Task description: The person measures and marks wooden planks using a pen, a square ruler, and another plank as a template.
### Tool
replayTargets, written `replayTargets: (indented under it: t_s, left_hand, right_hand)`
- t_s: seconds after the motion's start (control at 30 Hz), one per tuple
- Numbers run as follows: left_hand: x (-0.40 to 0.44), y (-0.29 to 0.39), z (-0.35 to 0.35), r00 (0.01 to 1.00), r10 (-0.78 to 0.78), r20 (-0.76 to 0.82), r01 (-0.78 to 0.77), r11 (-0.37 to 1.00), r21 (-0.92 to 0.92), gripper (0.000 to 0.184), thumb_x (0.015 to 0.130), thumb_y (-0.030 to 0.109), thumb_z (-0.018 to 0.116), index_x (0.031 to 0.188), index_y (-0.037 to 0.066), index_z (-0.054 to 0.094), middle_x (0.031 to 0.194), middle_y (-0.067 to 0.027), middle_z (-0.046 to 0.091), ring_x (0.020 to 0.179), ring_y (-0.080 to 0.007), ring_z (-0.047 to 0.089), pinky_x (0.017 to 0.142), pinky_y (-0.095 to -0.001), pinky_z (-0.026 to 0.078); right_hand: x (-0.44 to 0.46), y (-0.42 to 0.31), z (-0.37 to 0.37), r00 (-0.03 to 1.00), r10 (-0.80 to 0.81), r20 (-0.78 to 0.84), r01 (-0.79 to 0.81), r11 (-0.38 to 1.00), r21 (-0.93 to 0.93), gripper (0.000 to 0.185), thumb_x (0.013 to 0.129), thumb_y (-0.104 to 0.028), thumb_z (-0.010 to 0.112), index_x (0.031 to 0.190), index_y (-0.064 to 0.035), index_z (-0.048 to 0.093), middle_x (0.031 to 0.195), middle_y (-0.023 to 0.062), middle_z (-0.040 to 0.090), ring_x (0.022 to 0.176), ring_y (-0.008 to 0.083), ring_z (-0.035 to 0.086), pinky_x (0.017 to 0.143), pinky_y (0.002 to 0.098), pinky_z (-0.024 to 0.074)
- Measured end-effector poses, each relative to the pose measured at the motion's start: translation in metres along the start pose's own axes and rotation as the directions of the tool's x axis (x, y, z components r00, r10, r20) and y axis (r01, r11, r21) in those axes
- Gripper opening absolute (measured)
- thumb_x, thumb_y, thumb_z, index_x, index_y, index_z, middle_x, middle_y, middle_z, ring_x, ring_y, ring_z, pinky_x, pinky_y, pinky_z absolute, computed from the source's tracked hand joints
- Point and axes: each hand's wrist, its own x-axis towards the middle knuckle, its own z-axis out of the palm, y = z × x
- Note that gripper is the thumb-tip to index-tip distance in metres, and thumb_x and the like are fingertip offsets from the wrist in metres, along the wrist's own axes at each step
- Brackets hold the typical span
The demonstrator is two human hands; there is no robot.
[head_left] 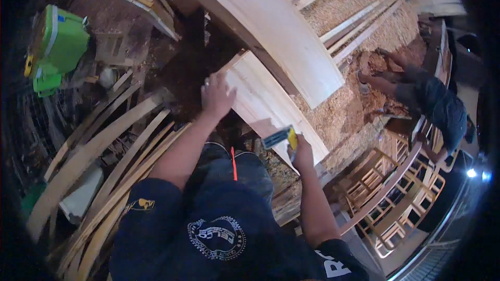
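A pale wooden board (268, 93) lies slantwise in front of me. My left hand (217, 95) rests on the board's far-left edge with its fingers stretched out. Near the other end of the board, my right hand (303, 153) is closed around a yellow-handled tool (292, 138). The tool has a dark, flat, rectangular head that points left over the board's near edge. Its exact kind is not clear, and I cannot tell whether the head touches the wood.
A wider pale board (276, 26) lies beyond mine. Curved wood strips (99, 151) are piled at left, near a green container (62, 41). Wood shavings (385, 26) cover the ground at upper right. Another person (432, 99) bends near wooden chair frames (396, 192) at right.
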Motion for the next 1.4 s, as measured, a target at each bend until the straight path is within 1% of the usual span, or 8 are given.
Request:
replayTargets:
  t_s: [0.4, 0.57, 0.67, 0.93, 1.1, 1.17, 1.2, 1.4]
  left_hand:
    - [-0.050, -0.013, 0.028, 0.948, -0.237, 0.212, 0.249, 0.968, -0.031, 0.060, 0.076, 0.031, 0.084, 0.120, 0.000, 0.057, 0.118, -0.0216, 0.062, 0.112, -0.0368, 0.062, 0.095, -0.0485, 0.052]
    - [-0.043, -0.033, 0.029, 0.580, -0.161, 0.798, 0.764, 0.448, -0.464, 0.069, 0.070, 0.036, 0.093, 0.124, 0.000, 0.067, 0.109, -0.0166, 0.073, 0.100, -0.0298, 0.072, 0.090, -0.0383, 0.056]
    - [-0.019, -0.051, 0.041, 0.693, 0.006, 0.720, 0.446, 0.782, -0.436, 0.061, 0.074, 0.036, 0.091, 0.120, 0.001, 0.071, 0.115, -0.0158, 0.074, 0.102, -0.0252, 0.073, 0.091, -0.0358, 0.055]
    - [0.016, 0.046, -0.167, 0.858, 0.030, 0.513, 0.183, 0.916, -0.358, 0.057, 0.075, 0.038, 0.089, 0.118, 0.004, 0.073, 0.109, -0.0147, 0.076, 0.098, -0.0223, 0.073, 0.093, -0.0366, 0.055]
    - [0.058, 0.013, -0.352, 0.921, 0.085, 0.381, 0.051, 0.941, -0.335, 0.056, 0.076, 0.041, 0.087, 0.111, -0.001, 0.074, 0.105, -0.0156, 0.076, 0.091, -0.0238, 0.073, 0.085, -0.0382, 0.055]
    - [0.075, -0.029, -0.416, 0.928, 0.333, 0.168, -0.345, 0.938, 0.043, 0.056, 0.075, 0.039, 0.088, 0.112, 0.000, 0.073, 0.107, -0.0141, 0.076, 0.092, -0.0215, 0.072, 0.085, -0.0364, 0.055]
    - [0.071, -0.024, -0.448, 0.929, 0.363, 0.075, -0.370, 0.901, 0.225, 0.056, 0.075, 0.038, 0.089, 0.113, 0.000, 0.073, 0.107, -0.0137, 0.076, 0.093, -0.0210, 0.072, 0.084, -0.0358, 0.055]
    - [0.044, 0.025, -0.568, 0.998, 0.011, 0.065, -0.015, 0.998, 0.064, 0.053, 0.072, 0.033, 0.089, 0.111, 0.001, 0.072, 0.110, -0.0185, 0.073, 0.099, -0.0323, 0.071, 0.091, -0.0416, 0.054]
  right_hand:
    - [-0.147, 0.136, 0.068, 0.950, 0.205, -0.235, -0.200, 0.979, 0.048, 0.051, 0.081, -0.026, 0.077, 0.118, 0.0002, 0.055, 0.095, 0.0292, 0.066, 0.091, 0.0487, 0.065, 0.076, 0.0544, 0.0518]
    - [-0.169, 0.146, 0.083, 0.940, 0.271, -0.205, -0.246, 0.959, 0.142, 0.059, 0.080, -0.034, 0.079, 0.121, 0.0006, 0.054, 0.105, 0.0296, 0.065, 0.100, 0.0481, 0.063, 0.084, 0.0529, 0.0510]
    - [-0.154, 0.156, 0.070, 0.943, 0.265, -0.202, -0.244, 0.962, 0.123, 0.060, 0.081, -0.038, 0.078, 0.121, 0.0005, 0.056, 0.108, 0.0289, 0.064, 0.104, 0.0481, 0.061, 0.089, 0.0535, 0.0496]
    - [-0.102, 0.177, 0.049, 0.865, 0.200, -0.460, -0.162, 0.979, 0.121, 0.056, 0.082, -0.039, 0.076, 0.118, 0.0012, 0.061, 0.114, 0.0247, 0.066, 0.108, 0.0452, 0.061, 0.095, 0.0532, 0.0477]
    - [-0.090, 0.124, 0.005, 0.883, 0.387, -0.266, -0.340, 0.918, 0.207, 0.063, 0.073, -0.038, 0.081, 0.116, 0.0038, 0.062, 0.099, 0.0293, 0.069, 0.097, 0.0453, 0.066, 0.086, 0.0536, 0.0524]
    - [-0.076, 0.146, 0.038, 0.885, 0.385, -0.261, -0.331, 0.915, 0.231, 0.064, 0.076, -0.038, 0.079, 0.124, 0.0011, 0.060, 0.105, 0.0285, 0.069, 0.100, 0.0438, 0.067, 0.088, 0.0510, 0.0529]
    - [-0.070, 0.154, 0.051, 0.886, 0.387, -0.257, -0.330, 0.914, 0.237, 0.065, 0.077, -0.038, 0.078, 0.127, -0.0003, 0.059, 0.109, 0.0281, 0.069, 0.102, 0.0431, 0.068, 0.088, 0.0497, 0.0532]
    - [-0.070, 0.088, 0.045, 0.882, 0.457, -0.114, -0.392, 0.847, 0.359, 0.069, 0.074, -0.038, 0.081, 0.128, 0.0005, 0.060, 0.116, 0.0258, 0.067, 0.107, 0.0377, 0.066, 0.093, 0.0463, 0.0522]
